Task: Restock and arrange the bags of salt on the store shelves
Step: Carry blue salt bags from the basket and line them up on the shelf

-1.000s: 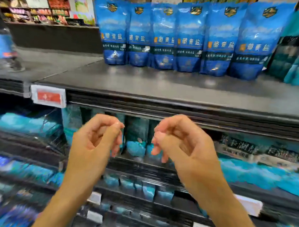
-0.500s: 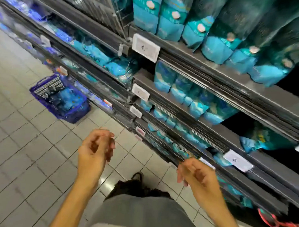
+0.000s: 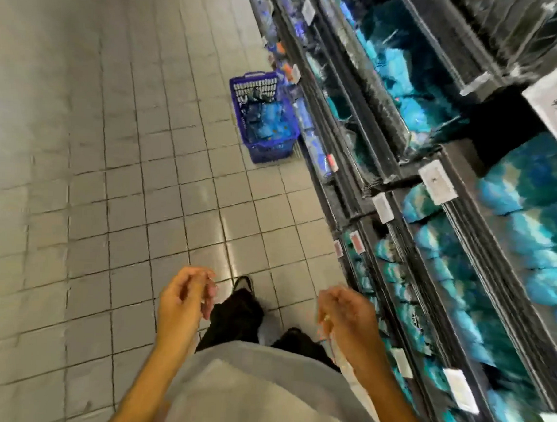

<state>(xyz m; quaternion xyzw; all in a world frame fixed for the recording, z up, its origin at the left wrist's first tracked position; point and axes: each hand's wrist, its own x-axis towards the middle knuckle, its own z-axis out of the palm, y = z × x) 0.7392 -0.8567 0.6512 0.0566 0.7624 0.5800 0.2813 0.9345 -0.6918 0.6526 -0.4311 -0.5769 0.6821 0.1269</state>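
Note:
I look down along the aisle. A blue plastic basket with blue salt bags in it stands on the tiled floor against the shelf base, some way ahead. Teal and blue salt bags fill the dark shelves on my right, blurred by motion. My left hand hangs in front of my waist, fingers loosely curled, holding nothing. My right hand hangs beside the lower shelves, also loosely curled and holding nothing.
Grey floor tiles spread to the left and ahead. White price tags line the shelf edges. My dark trousers and shoe show below my grey shirt.
My view has swung from the top shelf's blue bags down to the floor and along the aisle. Both hands dropped from chest height to my waist and spread apart, holding nothing.

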